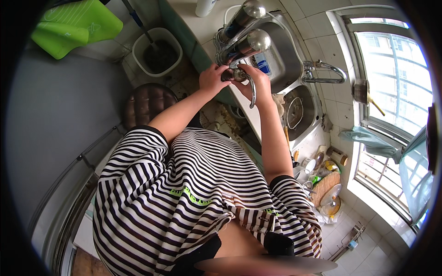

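The left hand's (213, 79) fingers close round the dark end of a chrome gooseneck tap (253, 94), and the right hand's (256, 84) grasp its collar opposite, so the tap sits between them, probably gripped both sides against twisting. Just beyond the fingers, two steel filter cylinders (256, 41) stand beside the sink (291, 69), presumably to be near water.

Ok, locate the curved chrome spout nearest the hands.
In the head view, the curved chrome spout is just right of upper centre, at the right hand, just below the metal cylinders.
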A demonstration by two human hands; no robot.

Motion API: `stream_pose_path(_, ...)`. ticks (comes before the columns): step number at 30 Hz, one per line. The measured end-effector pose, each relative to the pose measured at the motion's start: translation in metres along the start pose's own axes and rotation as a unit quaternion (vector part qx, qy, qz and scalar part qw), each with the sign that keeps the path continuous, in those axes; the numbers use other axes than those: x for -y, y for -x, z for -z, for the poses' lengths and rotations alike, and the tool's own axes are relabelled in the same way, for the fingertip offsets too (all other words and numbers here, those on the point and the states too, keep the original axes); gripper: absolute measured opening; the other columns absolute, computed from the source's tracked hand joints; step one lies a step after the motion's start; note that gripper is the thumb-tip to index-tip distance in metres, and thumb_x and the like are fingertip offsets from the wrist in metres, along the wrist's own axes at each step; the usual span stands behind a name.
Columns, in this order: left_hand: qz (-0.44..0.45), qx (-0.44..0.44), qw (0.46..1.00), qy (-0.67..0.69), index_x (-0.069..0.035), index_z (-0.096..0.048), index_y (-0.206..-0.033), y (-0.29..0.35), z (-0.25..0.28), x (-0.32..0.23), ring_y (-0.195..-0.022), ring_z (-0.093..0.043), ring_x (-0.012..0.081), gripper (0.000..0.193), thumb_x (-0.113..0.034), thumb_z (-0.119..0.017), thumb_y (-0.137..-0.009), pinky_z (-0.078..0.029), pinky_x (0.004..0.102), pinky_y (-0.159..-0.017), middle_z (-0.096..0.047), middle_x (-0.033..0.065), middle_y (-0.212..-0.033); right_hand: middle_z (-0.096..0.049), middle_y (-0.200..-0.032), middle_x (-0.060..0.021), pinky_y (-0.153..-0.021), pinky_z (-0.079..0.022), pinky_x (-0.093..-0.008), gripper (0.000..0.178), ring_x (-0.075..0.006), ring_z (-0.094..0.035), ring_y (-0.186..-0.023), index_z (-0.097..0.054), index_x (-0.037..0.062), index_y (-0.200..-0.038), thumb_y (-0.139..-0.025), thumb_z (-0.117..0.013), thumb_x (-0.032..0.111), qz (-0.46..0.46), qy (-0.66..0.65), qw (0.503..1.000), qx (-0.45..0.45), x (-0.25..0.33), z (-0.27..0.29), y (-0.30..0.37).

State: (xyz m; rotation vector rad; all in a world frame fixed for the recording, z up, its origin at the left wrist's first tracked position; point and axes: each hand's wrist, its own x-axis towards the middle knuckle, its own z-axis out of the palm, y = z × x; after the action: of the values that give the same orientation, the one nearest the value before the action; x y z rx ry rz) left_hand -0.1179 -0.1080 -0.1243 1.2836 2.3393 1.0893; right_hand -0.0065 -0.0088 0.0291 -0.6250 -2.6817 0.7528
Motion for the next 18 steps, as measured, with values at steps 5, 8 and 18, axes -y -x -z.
stream_pose_path(5,-0.002,0.009,1.0,0.001,-0.023,-0.062,-0.116,0.0,0.001,0.0,-0.09,-0.063,0.0293,0.057,-0.034,-0.085,-0.065,-0.052,0.0428,-0.072,-0.058,0.0061,-0.1,-0.069,-0.103,-0.0146,-0.081,-0.053,-0.0382,0.049,-0.0347,-0.066,-0.094,-0.066,0.0075,-0.114,-0.068,-0.083,0.012,0.025,-0.036,0.991,0.124,-0.005,0.021,-0.018)
stream_pose_path(8,-0.002,0.008,1.0,0.005,-0.023,-0.062,-0.116,0.0,0.002,-0.001,-0.09,-0.063,0.0296,0.058,-0.036,-0.085,-0.064,-0.052,0.0431,-0.072,-0.059,0.0064,-0.1,-0.068,-0.107,-0.0131,-0.084,-0.052,-0.0386,0.053,-0.035,-0.065,-0.098,-0.064,0.0086,-0.118,-0.069,-0.082,0.01,0.027,-0.041,0.987,0.152,-0.005,0.024,-0.021)
stream_pose_path(18,-0.007,0.01,1.0,0.005,-0.023,-0.062,-0.116,0.0,0.0,0.002,-0.09,-0.063,0.029,0.058,-0.035,-0.085,-0.064,-0.052,0.0426,-0.072,-0.059,0.0065,-0.1,-0.07,-0.102,-0.012,-0.081,-0.053,-0.0379,0.049,-0.033,-0.067,-0.093,-0.065,0.0085,-0.114,-0.069,-0.083,0.015,0.022,-0.02,0.994,0.107,-0.005,0.018,-0.015)
